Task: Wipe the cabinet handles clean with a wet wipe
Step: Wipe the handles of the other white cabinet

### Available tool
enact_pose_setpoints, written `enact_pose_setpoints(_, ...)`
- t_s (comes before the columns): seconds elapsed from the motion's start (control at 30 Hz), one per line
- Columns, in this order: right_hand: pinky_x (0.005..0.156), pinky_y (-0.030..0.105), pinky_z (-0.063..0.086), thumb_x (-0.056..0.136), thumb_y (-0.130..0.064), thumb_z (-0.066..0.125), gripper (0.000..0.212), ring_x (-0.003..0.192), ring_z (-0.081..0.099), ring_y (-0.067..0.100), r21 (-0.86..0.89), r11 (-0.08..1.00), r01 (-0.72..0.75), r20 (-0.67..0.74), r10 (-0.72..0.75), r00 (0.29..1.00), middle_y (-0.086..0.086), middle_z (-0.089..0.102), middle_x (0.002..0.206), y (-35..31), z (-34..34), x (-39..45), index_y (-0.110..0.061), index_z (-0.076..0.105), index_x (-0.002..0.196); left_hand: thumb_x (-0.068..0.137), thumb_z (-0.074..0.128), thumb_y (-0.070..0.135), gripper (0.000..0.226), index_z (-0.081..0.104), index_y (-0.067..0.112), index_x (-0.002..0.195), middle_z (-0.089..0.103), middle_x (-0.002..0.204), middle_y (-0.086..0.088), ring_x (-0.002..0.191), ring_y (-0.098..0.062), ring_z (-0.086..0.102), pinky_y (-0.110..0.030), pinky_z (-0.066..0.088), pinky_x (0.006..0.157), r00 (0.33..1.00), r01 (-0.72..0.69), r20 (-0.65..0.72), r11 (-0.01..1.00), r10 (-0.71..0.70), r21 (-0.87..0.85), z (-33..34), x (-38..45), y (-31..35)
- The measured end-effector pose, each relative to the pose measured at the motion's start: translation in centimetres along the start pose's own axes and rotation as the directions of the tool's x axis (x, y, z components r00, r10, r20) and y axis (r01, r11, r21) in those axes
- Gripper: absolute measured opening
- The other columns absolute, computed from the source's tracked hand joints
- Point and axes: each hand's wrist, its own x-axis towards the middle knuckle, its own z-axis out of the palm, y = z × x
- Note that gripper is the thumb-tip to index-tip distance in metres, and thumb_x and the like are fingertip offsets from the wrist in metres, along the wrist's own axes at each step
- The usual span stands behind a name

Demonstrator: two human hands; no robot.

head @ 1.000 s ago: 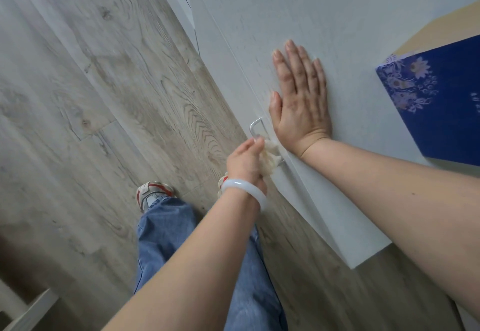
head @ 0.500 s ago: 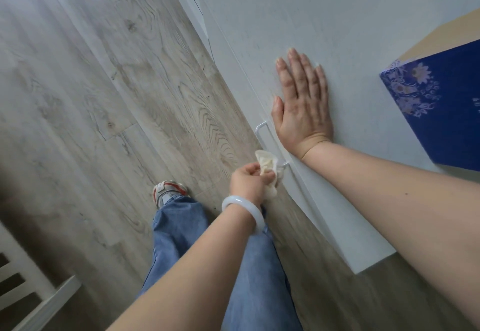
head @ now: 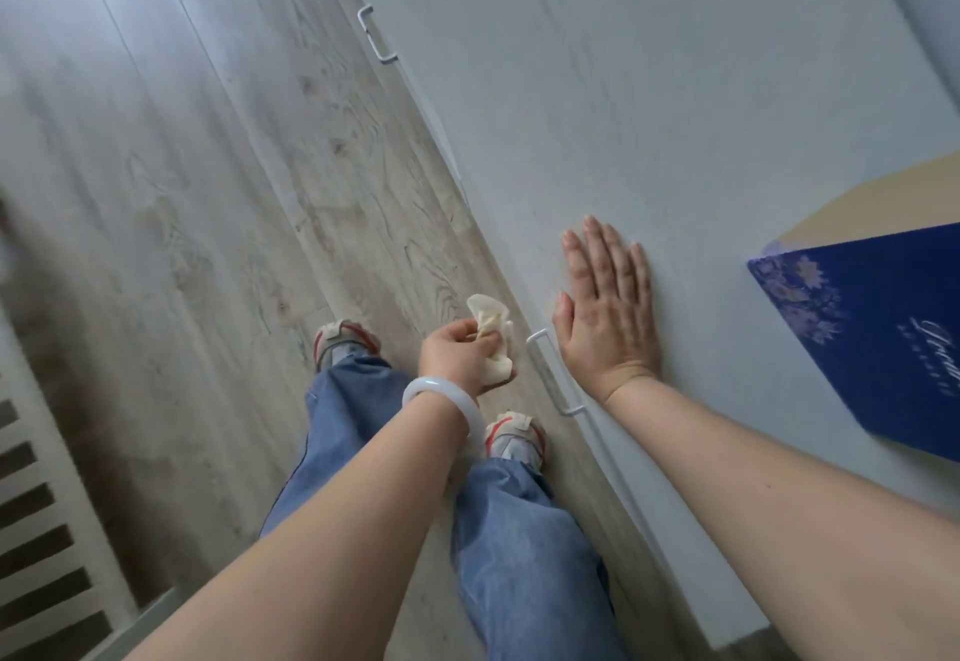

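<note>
The left hand (head: 460, 356) grips a crumpled wipe (head: 491, 335), held clear of the near handle (head: 553, 374), just left of it. The right hand (head: 605, 317) lies flat, fingers straight, on the cabinet top (head: 649, 115) beside that handle. A white bangle (head: 447, 395) circles the left wrist. A second handle (head: 376, 34) sits farther along the cabinet. A blue box (head: 878, 333) rests on the top at right.

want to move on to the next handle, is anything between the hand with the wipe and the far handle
Nothing visible. The left hand holds the wipe off the near handle; only open floor and the cabinet front lie toward the far handle. The right hand rests flat on the cabinet top.
</note>
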Motion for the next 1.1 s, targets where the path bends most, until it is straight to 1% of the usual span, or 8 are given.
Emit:
enact_pose_setpoints(0.1,0.117,0.051,0.019,0.091,-0.029,0.039,0.061,0.146,0.023,0.027,-0.001,1.000,-0.002,0.012,0.002,1.000,0.012,0.027,0.157,0.0,-0.2,0.1,-0.009,0.035,0.148,0.093,0.063,0.006,0.009,0.067,0.014,0.094,0.063,0.077,-0.002,0.072,-0.021,0.062,-0.049,0.057,0.085,1.000,-0.007,-0.023,0.996,0.009,0.093,-0.5,0.7,1.5)
enact_pose_setpoints(0.23,0.116,0.052,0.022,0.090,-0.029,0.040,0.060,0.143,0.028,0.028,0.000,1.000,-0.003,-0.009,0.003,1.000,0.014,0.032,0.154,0.0,-0.3,0.1,-0.008,0.039,0.146,0.093,0.064,0.013,0.008,0.066,0.019,0.098,0.064,0.079,0.001,0.072,-0.016,0.060,-0.040,0.056,0.085,0.999,-0.046,-0.010,0.988,0.048,0.149,-1.1,2.0,4.5)
enact_pose_setpoints(0.43,0.098,0.049,0.032,0.082,-0.035,0.045,0.045,0.109,0.044,0.037,-0.078,0.969,-0.236,0.054,0.240,0.969,0.019,0.050,0.126,-4.2,-2.0,6.7,-0.012,0.056,0.119,0.094,0.061,0.007,0.014,0.068,0.011,0.105,0.063,0.078,-0.002,0.072,-0.019,0.061,-0.046,0.058,0.081,0.998,-0.026,0.058,0.997,0.022,0.067,-2.9,3.8,10.9)
enact_pose_setpoints(0.63,0.106,0.048,0.031,0.092,-0.028,0.051,0.044,0.126,0.041,0.038,0.051,0.963,-0.264,0.192,0.250,0.949,0.019,0.047,0.138,-11.3,-2.8,18.0,-0.009,0.052,0.131,0.096,0.055,0.000,0.015,0.065,0.008,0.103,0.062,0.081,-0.006,0.072,-0.020,0.061,-0.042,0.057,0.071,0.995,0.011,0.103,1.000,-0.009,-0.016,-7.9,6.1,19.2)
enact_pose_setpoints(0.77,0.114,0.040,0.023,0.095,-0.021,0.052,0.048,0.137,0.034,0.033,0.142,0.967,-0.211,0.263,0.169,0.950,0.017,0.040,0.147,-16.1,-3.0,25.7,-0.004,0.044,0.140,0.095,0.054,-0.001,0.013,0.066,0.004,0.098,0.062,0.090,-0.014,0.078,-0.027,0.061,-0.048,0.054,0.080,0.996,-0.040,0.075,0.999,0.041,-0.025,-11.7,7.9,25.7)
enact_pose_setpoints(0.87,0.117,0.038,0.019,0.097,-0.018,0.050,0.050,0.140,0.030,0.031,0.168,0.975,-0.146,0.281,0.094,0.955,0.017,0.035,0.151,-18.6,-3.0,30.8,-0.002,0.040,0.142,0.095,0.054,-0.003,0.018,0.064,0.000,0.110,0.062,0.094,-0.016,0.088,-0.030,0.062,-0.048,0.055,0.083,0.998,-0.050,0.044,0.996,0.053,-0.077,-13.9,9.2,30.6)
enact_pose_setpoints(1.0,0.114,0.042,0.028,0.092,-0.011,0.054,0.043,0.133,0.041,0.037,0.183,0.983,-0.008,0.248,-0.038,0.968,0.021,0.046,0.142,-19.9,-2.3,35.0,0.003,0.050,0.133,0.094,0.054,-0.003,0.020,0.064,-0.001,0.111,0.063,0.094,-0.016,0.089,-0.032,0.063,-0.043,0.057,0.071,1.000,-0.009,0.007,0.992,0.010,-0.126,-14.8,11.9,34.3)
enact_pose_setpoints(1.1,0.114,0.037,0.028,0.095,-0.015,0.044,0.043,0.135,0.041,0.032,0.198,0.976,0.089,0.297,-0.147,0.944,0.015,0.046,0.144,-21.0,-0.3,35.9,-0.003,0.050,0.135,0.095,0.056,0.000,0.017,0.066,0.001,0.109,0.065,0.089,-0.014,0.093,-0.034,0.065,-0.053,0.055,0.087,1.000,0.011,-0.023,0.999,-0.012,-0.047,-14.3,13.7,36.0)
